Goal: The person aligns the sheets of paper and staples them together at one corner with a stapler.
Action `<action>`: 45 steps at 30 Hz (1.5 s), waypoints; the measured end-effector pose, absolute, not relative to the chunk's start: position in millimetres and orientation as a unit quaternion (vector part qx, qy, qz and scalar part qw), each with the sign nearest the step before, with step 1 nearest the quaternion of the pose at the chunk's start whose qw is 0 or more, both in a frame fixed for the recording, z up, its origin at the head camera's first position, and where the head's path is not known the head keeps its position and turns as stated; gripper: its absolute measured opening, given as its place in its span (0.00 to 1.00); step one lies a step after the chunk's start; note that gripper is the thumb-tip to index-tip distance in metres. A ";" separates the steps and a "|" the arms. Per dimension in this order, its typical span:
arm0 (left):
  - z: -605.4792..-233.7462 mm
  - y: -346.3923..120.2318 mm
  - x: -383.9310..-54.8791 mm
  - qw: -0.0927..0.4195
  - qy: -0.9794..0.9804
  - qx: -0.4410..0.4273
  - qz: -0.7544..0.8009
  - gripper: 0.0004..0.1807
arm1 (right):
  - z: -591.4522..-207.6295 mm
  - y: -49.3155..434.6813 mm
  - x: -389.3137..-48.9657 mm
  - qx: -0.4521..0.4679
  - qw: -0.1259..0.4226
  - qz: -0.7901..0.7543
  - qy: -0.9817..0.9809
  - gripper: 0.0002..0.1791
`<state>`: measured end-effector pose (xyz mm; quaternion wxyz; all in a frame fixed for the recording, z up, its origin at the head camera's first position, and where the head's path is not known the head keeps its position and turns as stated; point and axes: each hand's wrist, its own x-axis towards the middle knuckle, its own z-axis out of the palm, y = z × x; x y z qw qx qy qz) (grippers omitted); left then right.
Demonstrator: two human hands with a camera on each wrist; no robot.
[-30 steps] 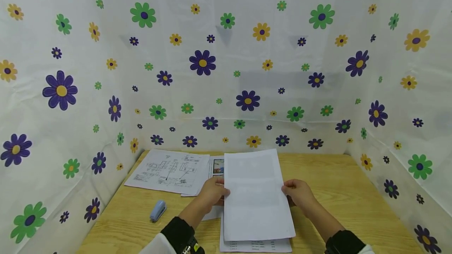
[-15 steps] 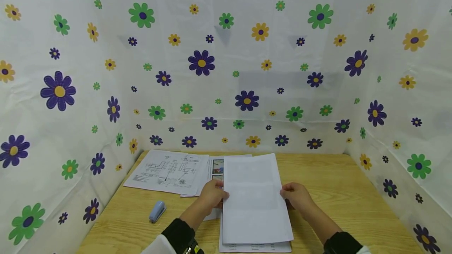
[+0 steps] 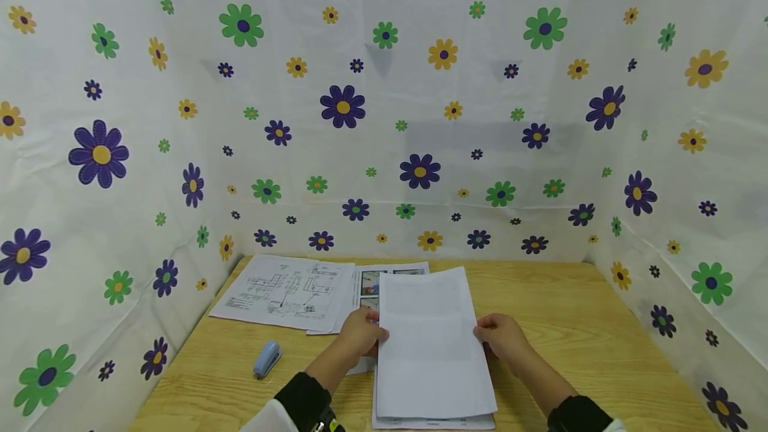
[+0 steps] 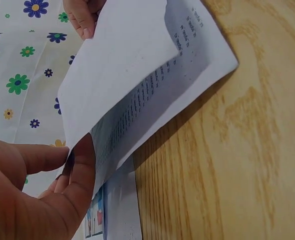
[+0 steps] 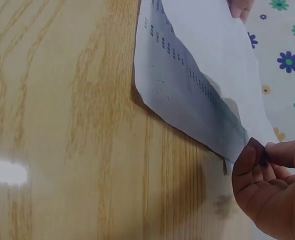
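Left hand [image 3: 360,332] pinches the left edge of the blank-faced top sheet [image 3: 435,345], thumb above, fingers under; right hand [image 3: 505,335] pinches the right edge. Top sheet is held over a printed sheet [image 4: 217,60] on the table [image 3: 576,325]. Best handled, I judge, with light, level grips, edges squared before release. Against a second ago: top sheet lies nearer the person, hiding more print; picture page [image 3: 370,283] shows more beyond.
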<state>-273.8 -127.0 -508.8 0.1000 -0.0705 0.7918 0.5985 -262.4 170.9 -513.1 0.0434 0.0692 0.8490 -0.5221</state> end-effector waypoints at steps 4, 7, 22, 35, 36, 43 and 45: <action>-509.6 -127.2 -273.9 0.105 0.795 -0.074 0.592 0.24 | -514.3 170.2 -262.0 0.070 0.050 -0.522 0.848 0.11; -509.6 -127.4 -273.3 0.107 0.798 -0.075 0.588 0.24 | -515.5 170.0 -262.0 0.070 0.052 -0.521 0.849 0.10; -515.5 -127.2 -273.6 0.116 0.816 -0.082 0.560 0.22 | -522.6 167.6 -260.5 0.064 0.051 -0.499 0.863 0.09; -519.3 -129.2 -272.6 0.117 0.825 -0.071 0.548 0.16 | -524.4 166.7 -258.4 0.060 0.041 -0.492 0.868 0.09; -519.5 -129.1 -272.6 0.117 0.825 -0.070 0.549 0.16 | -523.9 166.6 -258.1 0.060 0.041 -0.490 0.869 0.09; -520.2 -129.3 -274.2 0.114 0.825 -0.076 0.549 0.17 | -522.6 164.7 -258.4 0.057 0.042 -0.477 0.876 0.10; -520.7 -129.8 -274.6 0.113 0.826 -0.079 0.546 0.17 | -522.1 163.8 -258.5 0.058 0.044 -0.474 0.878 0.10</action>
